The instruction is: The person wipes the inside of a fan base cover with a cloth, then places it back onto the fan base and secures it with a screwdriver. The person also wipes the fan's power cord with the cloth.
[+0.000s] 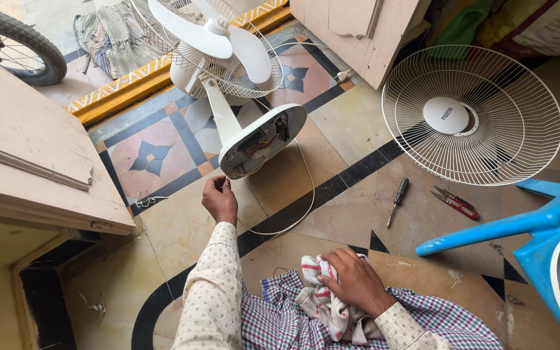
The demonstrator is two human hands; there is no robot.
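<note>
A white table fan lies tipped over on the tiled floor, its opened base showing wires and parts. My left hand is stretched out just below the base, fingers pinched on the fan's thin white cord, which loops across the floor. My right hand rests near my lap, closed on a red-and-white striped cloth that lies over checked fabric.
The detached white fan guard lies at right. A screwdriver and red-handled cutters lie on the floor beside a blue plastic stool. A wooden cabinet stands left, a bicycle wheel beyond.
</note>
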